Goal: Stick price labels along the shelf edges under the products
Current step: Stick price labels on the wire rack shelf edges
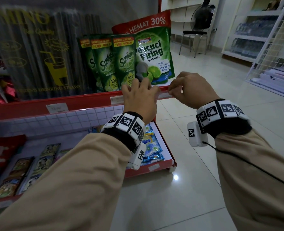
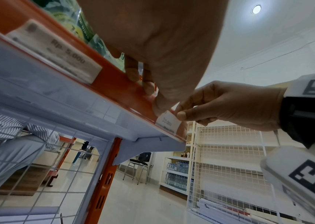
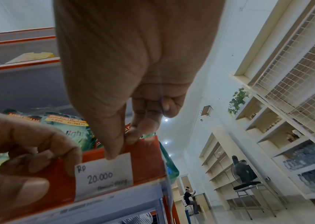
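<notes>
Two beige sleeves with marker-covered wristbands reached forward from the bottom of the head view toward a red shelf edge (image 1: 88, 101). Against that edge, at its right end, lay a small white price label (image 3: 104, 174) handwritten "Rp 20.000", directly beneath a large green dishwashing-liquid pouch (image 1: 154, 55) reading "Pencuci Piring". Both hands met at the label. The left hand (image 1: 138, 99) was at its left end, a fingertip bent onto the label's left edge and the thumb below against the red strip, so it seemed to be pressing rather than gripping. The right hand (image 1: 190, 90) had its thumb tip pressed on the label's top edge while the other fingers curled over the shelf lip behind; whether it pinched the paper or only pushed it flat could not be told. By its look the label was thin, light paper, limp and easy to crease or stick crooked, so it was best handled by its outer edges and smoothed flat from one end to the other. Farther left along the same edge sat another label (image 2: 57, 50) marked "Rp 5.000", below three Sunlight pouches (image 1: 111, 62). A lower shelf held blue sachets (image 1: 152, 147).
</notes>
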